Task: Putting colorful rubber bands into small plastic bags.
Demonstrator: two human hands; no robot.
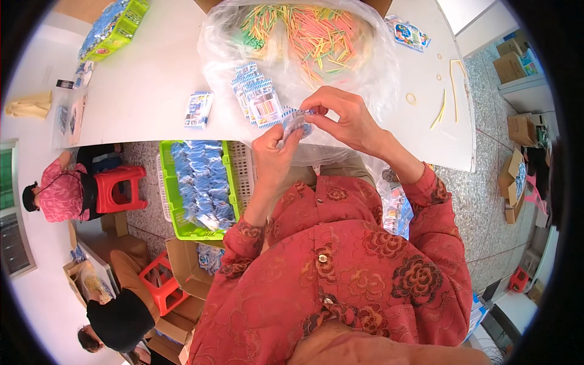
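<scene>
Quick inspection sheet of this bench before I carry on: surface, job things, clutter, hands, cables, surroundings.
Surface: white table, partly covered.
Job's things: small packet held by both hands; packet stack; clear bag of coloured sticks.
Clutter: loose packet; rubber band; pale strips.
Hands: left hand and right hand pinch the small packet.
Cables: nothing seen.
Surroundings: green basket of packets; red stools; cardboard boxes; other people at left.
</scene>
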